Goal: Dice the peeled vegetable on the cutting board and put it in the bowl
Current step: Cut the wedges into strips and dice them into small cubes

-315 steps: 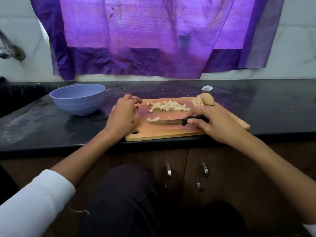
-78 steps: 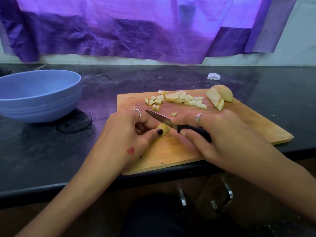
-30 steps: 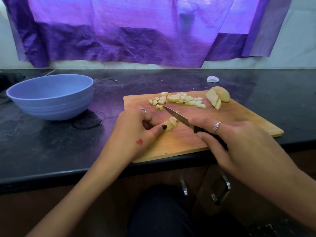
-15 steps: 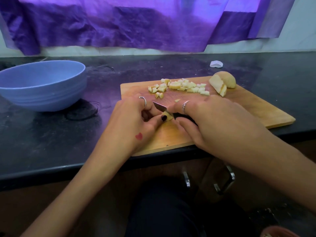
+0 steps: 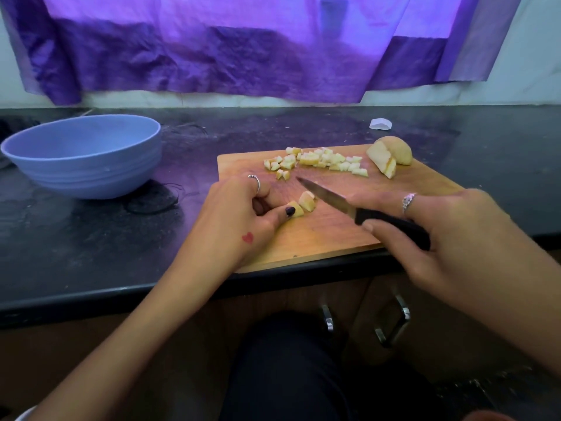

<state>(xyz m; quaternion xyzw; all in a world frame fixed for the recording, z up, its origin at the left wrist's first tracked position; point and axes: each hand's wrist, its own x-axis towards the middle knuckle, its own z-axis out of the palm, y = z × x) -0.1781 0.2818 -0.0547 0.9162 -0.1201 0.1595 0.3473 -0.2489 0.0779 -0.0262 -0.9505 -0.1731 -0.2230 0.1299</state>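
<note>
The step in hand is dicing; no piece shows in the bowl (image 5: pixel 82 156), which stands on the counter well to the left of the cutting board (image 5: pixel 343 235). The right hand (image 5: pixel 449 238) is closed around the black handle of the knife (image 5: pixel 361 209), with the blade angled over the board centre and its tip pointing toward the far left corner. The left hand (image 5: pixel 239 217) pinches a small vegetable piece (image 5: pixel 303 205) between thumb and curled fingers, just left of the blade. A row of diced cubes (image 5: pixel 318 161) lies along the far edge of the board, and the uncut remainder (image 5: pixel 390 154) sits at the far right corner. The next move likely calls for bringing the blade down onto the held piece with the fingertips kept tucked back. The board lies on a dark stone counter (image 5: pixel 91 253), its near edge flush with the counter front. A purple curtain (image 5: pixel 243 50) hangs on the wall beyond the board, a small white scrap (image 5: pixel 380 123) lies behind it, and cabinet handles (image 5: pixel 394 323) show below.
</note>
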